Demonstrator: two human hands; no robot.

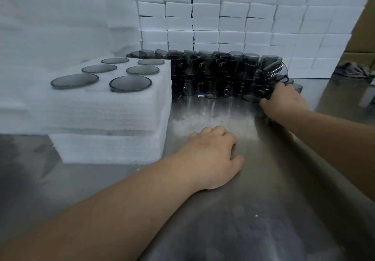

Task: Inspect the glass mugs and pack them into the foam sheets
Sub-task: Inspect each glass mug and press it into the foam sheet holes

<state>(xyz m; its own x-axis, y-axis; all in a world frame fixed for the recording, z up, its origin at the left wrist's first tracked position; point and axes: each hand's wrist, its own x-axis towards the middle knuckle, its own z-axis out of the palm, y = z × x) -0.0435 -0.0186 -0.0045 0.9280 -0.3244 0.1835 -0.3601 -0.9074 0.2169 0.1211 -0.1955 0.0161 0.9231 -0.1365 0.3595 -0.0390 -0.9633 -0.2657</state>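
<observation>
Gripping a tilted mug (276,71) at right of centre, the right hand (284,100) has its fingers curled round dark smoky glass. Motion blur; cannot tell if it holds one mug or more. The held mug sits at the right end of the mug pile (213,72), stacked in rows across the middle of the frame at the back of the steel table (263,210).

The left hand (211,157), centre frame, rests knuckles-up on the table, fingers loosely bent, holding nothing.

The foam sheets (101,114) are stacked at left, touching the pile's left end. Six packed mugs (130,83) sit in the holes of the top sheet in two rows, round ends up.

White foam blocks (233,17) form a wall across the top. Cardboard boxes (363,37) are at the far right edge, with a grey cloth (351,70) below them.
</observation>
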